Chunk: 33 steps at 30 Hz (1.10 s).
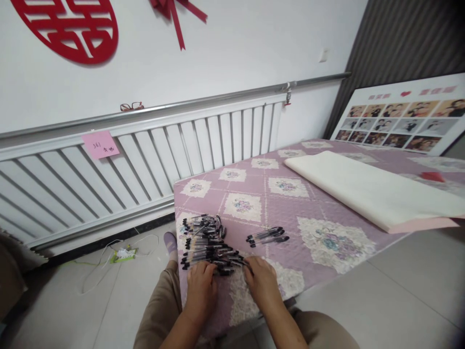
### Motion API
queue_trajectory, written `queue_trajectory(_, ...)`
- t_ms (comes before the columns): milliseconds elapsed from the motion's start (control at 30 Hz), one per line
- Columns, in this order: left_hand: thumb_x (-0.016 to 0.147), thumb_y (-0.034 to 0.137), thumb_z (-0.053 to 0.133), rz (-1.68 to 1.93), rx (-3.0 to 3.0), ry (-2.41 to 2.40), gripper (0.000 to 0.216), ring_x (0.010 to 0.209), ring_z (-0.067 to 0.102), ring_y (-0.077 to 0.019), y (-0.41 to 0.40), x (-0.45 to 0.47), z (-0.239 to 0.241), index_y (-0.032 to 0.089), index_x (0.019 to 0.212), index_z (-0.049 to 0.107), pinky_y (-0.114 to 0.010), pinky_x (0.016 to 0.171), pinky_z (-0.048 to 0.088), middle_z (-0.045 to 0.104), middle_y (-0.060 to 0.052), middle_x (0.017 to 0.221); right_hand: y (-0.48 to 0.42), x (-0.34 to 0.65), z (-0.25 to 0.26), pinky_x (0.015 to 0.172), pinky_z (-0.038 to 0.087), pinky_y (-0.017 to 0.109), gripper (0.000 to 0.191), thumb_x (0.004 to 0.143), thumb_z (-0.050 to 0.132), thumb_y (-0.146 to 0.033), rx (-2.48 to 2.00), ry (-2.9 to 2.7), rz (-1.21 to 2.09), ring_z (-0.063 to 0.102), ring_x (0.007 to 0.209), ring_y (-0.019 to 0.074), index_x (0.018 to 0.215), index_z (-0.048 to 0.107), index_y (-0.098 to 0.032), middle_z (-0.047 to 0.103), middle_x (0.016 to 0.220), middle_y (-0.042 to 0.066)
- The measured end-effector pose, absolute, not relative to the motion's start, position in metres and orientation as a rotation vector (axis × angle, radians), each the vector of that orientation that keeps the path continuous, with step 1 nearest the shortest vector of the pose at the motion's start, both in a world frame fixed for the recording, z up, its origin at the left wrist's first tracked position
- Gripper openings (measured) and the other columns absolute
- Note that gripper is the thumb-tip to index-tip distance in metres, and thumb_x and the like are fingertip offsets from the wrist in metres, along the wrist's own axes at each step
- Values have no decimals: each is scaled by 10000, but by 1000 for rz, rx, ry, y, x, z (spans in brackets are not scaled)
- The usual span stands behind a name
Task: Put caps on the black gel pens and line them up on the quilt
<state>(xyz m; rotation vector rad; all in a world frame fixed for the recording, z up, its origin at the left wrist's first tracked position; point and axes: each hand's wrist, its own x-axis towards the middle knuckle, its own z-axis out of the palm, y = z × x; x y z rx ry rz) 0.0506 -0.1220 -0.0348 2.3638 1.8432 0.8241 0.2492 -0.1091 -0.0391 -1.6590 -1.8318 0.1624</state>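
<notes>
A pile of black-capped clear pens (205,249) lies near the left corner of the purple patterned tablecloth (250,189). My left hand (201,286) is at the near edge of the pile, its fingers curled down over the closest pens. From the right, my right hand (263,281) has its fingers closed at the ends of several pens that stick out of the pile. Its fingertips are partly hidden by the hand itself. A smaller group of pens (267,236) lies apart, to the right of the pile and beyond my right hand.
A large pale folded sheet (366,189) lies across the table's right part, with a red piece (432,176) beyond it. Behind stands a white radiator (218,140) bearing a pink note (100,144). A power strip (124,254) with cords lies on the floor at left.
</notes>
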Motion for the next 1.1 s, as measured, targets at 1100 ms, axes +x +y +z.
queue_trajectory(1100,807,91,457,1059,2507,1555,258,907,530,-212,-125,50,-27,203,977,616,-374,811,387,600,-63,943,-104,306,-35,852,313,464,198,814,578,-295,-2155,-1696,-220,513,999,284,985,665,-247,637,1007,79)
